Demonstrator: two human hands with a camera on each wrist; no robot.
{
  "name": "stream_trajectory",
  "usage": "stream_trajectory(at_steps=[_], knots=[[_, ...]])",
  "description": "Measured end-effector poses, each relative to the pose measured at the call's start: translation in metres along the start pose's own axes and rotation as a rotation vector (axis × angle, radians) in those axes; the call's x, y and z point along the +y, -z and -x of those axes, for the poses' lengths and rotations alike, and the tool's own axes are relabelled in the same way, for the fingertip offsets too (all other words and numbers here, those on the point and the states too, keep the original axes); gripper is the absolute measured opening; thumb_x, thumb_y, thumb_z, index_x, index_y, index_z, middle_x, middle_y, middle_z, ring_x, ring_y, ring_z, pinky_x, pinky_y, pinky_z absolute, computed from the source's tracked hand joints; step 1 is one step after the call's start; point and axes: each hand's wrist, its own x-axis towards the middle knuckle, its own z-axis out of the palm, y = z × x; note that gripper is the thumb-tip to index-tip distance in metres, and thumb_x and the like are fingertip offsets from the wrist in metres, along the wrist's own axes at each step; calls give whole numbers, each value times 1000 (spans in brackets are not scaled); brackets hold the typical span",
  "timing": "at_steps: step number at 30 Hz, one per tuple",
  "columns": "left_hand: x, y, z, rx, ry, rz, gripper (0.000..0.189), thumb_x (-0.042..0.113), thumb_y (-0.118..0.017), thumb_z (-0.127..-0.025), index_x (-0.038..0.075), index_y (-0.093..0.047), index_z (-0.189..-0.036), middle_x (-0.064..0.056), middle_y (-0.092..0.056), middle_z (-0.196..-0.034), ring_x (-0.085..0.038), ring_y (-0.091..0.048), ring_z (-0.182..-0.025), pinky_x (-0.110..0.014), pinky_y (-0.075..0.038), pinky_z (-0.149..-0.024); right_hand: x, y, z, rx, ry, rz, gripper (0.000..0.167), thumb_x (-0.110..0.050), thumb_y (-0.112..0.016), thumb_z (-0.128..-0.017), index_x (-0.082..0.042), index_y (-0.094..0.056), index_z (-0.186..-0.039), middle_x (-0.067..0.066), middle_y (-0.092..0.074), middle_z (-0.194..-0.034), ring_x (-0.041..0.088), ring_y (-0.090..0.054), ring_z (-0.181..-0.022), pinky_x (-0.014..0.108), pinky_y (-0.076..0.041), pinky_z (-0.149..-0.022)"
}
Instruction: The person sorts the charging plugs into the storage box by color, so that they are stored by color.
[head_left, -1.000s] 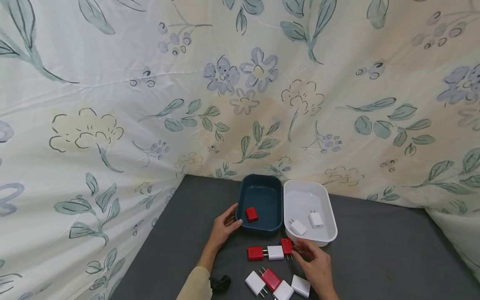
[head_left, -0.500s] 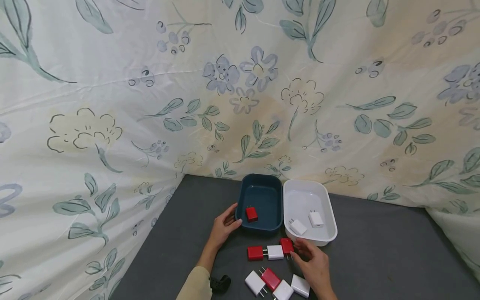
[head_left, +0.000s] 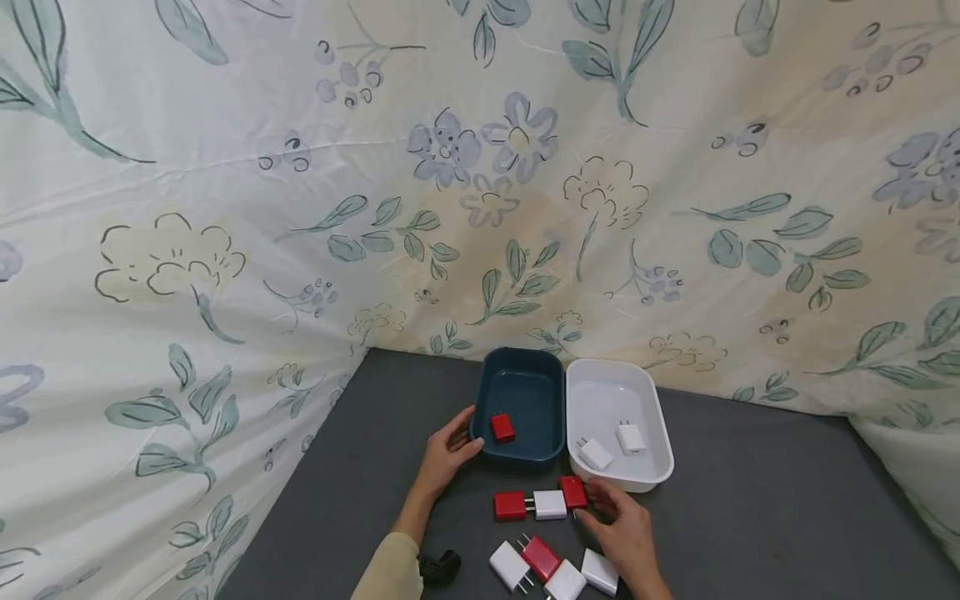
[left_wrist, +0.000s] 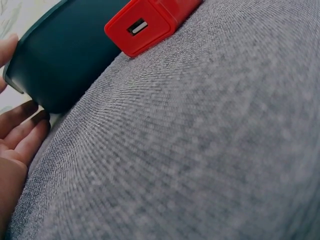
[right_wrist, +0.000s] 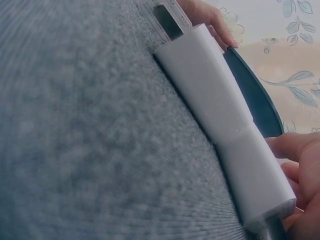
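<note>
My left hand (head_left: 444, 458) holds the near left edge of a dark blue plastic bin (head_left: 551, 417), thumb by the rim and fingers along its side. One red USB charger (head_left: 503, 428) lies inside that bin. With thumb and fingertips, my right hand (head_left: 624, 527) pinches another red USB charger (head_left: 572, 492) on the table, in front of the white bin (head_left: 660, 425). Left of it are a white charger (head_left: 550, 505) and a red charger (head_left: 510, 507). The right wrist view shows white chargers (right_wrist: 205, 80) near my right hand; they hide the pinched red one.
Two white chargers (head_left: 632, 438) lie in the white bin. Nearer me are a red charger (head_left: 541, 557) and several white chargers (head_left: 511, 567). A black strap-like object (head_left: 441, 568) sits by my left wrist. Floral cloth (head_left: 480, 208) hangs behind the grey table (head_left: 750, 500).
My right hand has shifted slightly left, and its thumb has moved in toward the lower end of the red charger. The left hand and both bins have stayed put.
</note>
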Motion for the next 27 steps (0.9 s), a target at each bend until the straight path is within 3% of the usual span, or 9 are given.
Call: stream_trajectory(at_steps=[8, 19, 27], knots=[[-3, 0, -1, -1, 11, 13, 61, 13, -67, -92, -2, -41, -146, -29, -46, -144, -45, -49, -130, -57, -40, -105, -1, -1, -2, -69, -35, 35, 54, -4, -87, -68, -4, -66, -118, 15, -71, -111, 25, -69, -98, 35, -58, -85], [-3, 1, -1, 2, 31, 7, 62, 14, -67, -92, 0, -41, -146, -27, -46, -146, -43, -49, -131, -55, -40, -106, 0, -5, -5, -89, 1, 47, 57, -6, -89, -66, -2, -66, -118, 16, -70, -113, 26, -69, -98, 35, -58, -84], [-1, 1, 0, -13, 42, 25, 63, 15, -67, -92, 0, -40, -147, -28, -44, -147, -45, -47, -132, -57, -38, -108, -7, -5, -7, -107, -44, 92, 58, -6, -89, -65, 1, -66, -118, 18, -69, -114, 28, -68, -100, 38, -57, -86]])
